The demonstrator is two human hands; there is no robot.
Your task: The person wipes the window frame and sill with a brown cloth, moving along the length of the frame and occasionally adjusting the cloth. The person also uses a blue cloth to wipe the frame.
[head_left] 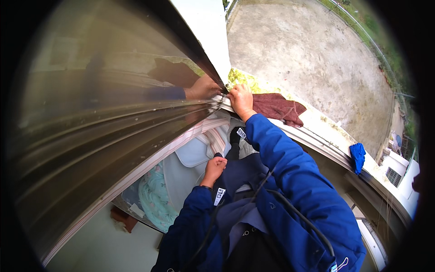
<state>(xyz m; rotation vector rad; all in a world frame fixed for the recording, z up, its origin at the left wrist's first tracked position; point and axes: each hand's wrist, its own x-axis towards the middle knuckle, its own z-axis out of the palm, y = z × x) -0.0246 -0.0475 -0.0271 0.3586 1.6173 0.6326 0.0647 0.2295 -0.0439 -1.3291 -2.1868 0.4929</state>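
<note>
My right hand (240, 100) reaches up to the corner of the window frame (223, 102), its fingers curled and pressed at the frame's edge. Whatever lies under those fingertips is hidden. A maroon cloth (278, 108) lies on the sill just right of that wrist. Lower down, my left hand (215, 170) is closed in front of my body, with a small dark thing (218, 155) showing at its fingertips; its kind cannot be told. The large glass pane (113, 72) slants across the left, mirroring my right hand and the cloth.
A blue cloth-like bundle (357, 158) lies on the sill at right. Beyond it stretches a concrete yard (312, 54) with a fence. Below the pane are a striped curtain (218, 140), bedding with a pale green floral cover (156, 197), and a brown object (123, 220) on the floor.
</note>
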